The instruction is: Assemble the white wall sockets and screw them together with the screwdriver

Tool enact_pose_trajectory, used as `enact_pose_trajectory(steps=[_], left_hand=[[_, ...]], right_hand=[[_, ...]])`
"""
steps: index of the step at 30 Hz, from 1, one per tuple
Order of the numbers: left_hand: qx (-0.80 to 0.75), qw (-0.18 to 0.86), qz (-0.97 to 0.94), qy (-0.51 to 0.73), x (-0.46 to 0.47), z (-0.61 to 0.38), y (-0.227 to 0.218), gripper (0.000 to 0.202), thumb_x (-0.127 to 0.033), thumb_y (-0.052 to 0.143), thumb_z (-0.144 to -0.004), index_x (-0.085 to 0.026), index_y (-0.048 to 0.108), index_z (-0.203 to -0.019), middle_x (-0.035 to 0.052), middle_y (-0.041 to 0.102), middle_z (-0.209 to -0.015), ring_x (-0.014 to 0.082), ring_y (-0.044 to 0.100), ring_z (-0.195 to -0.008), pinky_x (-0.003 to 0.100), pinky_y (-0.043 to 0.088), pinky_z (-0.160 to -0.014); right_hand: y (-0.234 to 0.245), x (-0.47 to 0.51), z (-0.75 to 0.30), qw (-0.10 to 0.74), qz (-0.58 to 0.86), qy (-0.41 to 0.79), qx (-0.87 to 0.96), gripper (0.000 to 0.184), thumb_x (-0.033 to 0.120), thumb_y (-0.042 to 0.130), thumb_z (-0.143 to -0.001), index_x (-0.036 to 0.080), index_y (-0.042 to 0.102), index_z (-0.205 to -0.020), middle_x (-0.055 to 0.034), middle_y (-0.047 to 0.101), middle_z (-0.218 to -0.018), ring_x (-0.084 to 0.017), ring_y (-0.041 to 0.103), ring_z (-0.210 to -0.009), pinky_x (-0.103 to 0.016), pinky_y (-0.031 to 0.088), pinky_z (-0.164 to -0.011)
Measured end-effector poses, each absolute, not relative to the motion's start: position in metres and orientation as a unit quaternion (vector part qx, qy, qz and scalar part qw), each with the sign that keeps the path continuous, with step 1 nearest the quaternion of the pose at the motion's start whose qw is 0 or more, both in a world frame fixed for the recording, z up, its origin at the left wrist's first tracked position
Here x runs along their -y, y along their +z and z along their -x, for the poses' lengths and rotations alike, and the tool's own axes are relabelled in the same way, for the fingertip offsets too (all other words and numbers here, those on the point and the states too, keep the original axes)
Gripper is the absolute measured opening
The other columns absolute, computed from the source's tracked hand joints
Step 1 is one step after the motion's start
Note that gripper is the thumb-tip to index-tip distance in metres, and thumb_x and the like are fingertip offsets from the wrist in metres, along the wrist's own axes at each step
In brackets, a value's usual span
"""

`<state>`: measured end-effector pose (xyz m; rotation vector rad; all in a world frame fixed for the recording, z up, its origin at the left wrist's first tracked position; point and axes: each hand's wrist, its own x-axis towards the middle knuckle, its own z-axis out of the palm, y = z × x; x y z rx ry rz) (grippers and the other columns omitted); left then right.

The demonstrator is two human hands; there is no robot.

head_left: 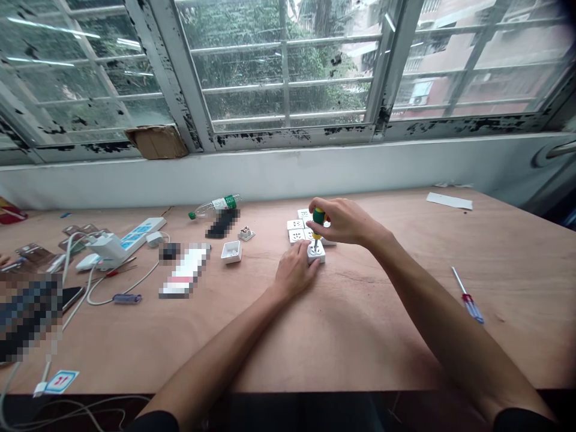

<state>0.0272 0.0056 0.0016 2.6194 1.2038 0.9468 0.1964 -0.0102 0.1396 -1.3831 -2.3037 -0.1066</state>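
Note:
My right hand point(339, 221) is closed around the green and yellow handle of a screwdriver point(319, 215), which stands upright. Its tip meets the face of a white wall socket point(316, 254) lying flat on the table. Fingers of my left hand point(296, 269) grip that socket from its left and near sides. Just behind it, several more white sockets point(296, 225) sit close together, partly covered by my right hand. Left of my hands are an open white socket box point(231, 252) and a small loose socket part point(246, 233).
A screwdriver with a clear, red-marked handle point(471, 307) lies at right. Further left are a power strip point(143, 235) with cables, a plastic bottle point(218, 206) and a blurred white item point(185, 271). A paper strip point(449, 201) lies at the back right, before the window wall.

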Motion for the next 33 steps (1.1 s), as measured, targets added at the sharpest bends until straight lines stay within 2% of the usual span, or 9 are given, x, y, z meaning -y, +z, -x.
enact_pose_trajectory(steps=[6, 14, 19, 22, 28, 33], left_hand=[[-0.398, 0.053, -0.862, 0.308, -0.0059, -0.0268, 0.0014, 0.038, -0.032, 0.059, -0.091, -0.021, 0.044, -0.124, 0.0115, 0.057, -0.126, 0.0274, 0.060, -0.110, 0.043, 0.051, -0.091], [-0.396, 0.052, -0.863, 0.310, -0.0062, -0.0270, 0.0005, 0.039, -0.032, 0.059, -0.091, -0.021, 0.043, -0.125, 0.0119, 0.056, -0.127, 0.0279, 0.059, -0.112, 0.043, 0.051, -0.092], [-0.399, 0.051, -0.861, 0.310, -0.0064, -0.0267, 0.0002, 0.039, -0.031, 0.059, -0.091, -0.020, 0.044, -0.125, 0.0121, 0.057, -0.126, 0.0284, 0.059, -0.111, 0.043, 0.051, -0.091], [-0.396, 0.052, -0.862, 0.311, -0.0067, -0.0265, 0.0004, 0.039, -0.031, 0.059, -0.091, -0.020, 0.043, -0.125, 0.0125, 0.057, -0.127, 0.0287, 0.058, -0.113, 0.044, 0.051, -0.093], [-0.397, 0.052, -0.862, 0.311, -0.0063, -0.0268, 0.0001, 0.040, -0.031, 0.059, -0.091, -0.021, 0.043, -0.125, 0.0123, 0.056, -0.128, 0.0288, 0.058, -0.114, 0.044, 0.051, -0.093], [-0.396, 0.052, -0.862, 0.312, -0.0062, -0.0267, -0.0004, 0.039, -0.031, 0.059, -0.091, -0.020, 0.043, -0.125, 0.0124, 0.056, -0.127, 0.0287, 0.058, -0.113, 0.044, 0.051, -0.093]], right_hand=[[0.1396, 0.0109, -0.1973, 0.239, 0.475, -0.022, 0.847, 0.027, 0.023, 0.054, -0.079, 0.020, 0.057, -0.106, -0.0051, 0.068, -0.091, -0.018, 0.056, -0.073, -0.030, 0.035, -0.062], [0.1390, 0.0084, -0.1966, 0.221, 0.512, -0.048, 0.829, 0.023, 0.033, 0.053, -0.086, 0.021, 0.058, -0.104, -0.0055, 0.068, -0.084, -0.019, 0.056, -0.070, -0.030, 0.032, -0.059], [0.1390, 0.0094, -0.1982, 0.228, 0.481, -0.033, 0.846, 0.028, 0.027, 0.054, -0.081, 0.020, 0.056, -0.108, -0.0063, 0.069, -0.094, -0.019, 0.057, -0.074, -0.029, 0.035, -0.061], [0.1388, 0.0088, -0.1975, 0.228, 0.484, -0.037, 0.844, 0.027, 0.026, 0.053, -0.082, 0.020, 0.056, -0.108, -0.0064, 0.069, -0.092, -0.018, 0.056, -0.073, -0.030, 0.034, -0.060], [0.1374, 0.0072, -0.1967, 0.225, 0.505, -0.045, 0.832, 0.023, 0.034, 0.051, -0.087, 0.021, 0.058, -0.104, -0.0055, 0.068, -0.084, -0.019, 0.056, -0.068, -0.031, 0.031, -0.057], [0.1385, 0.0096, -0.1990, 0.235, 0.481, -0.031, 0.844, 0.026, 0.029, 0.053, -0.083, 0.020, 0.057, -0.107, -0.0064, 0.069, -0.092, -0.019, 0.058, -0.074, -0.031, 0.035, -0.061]])
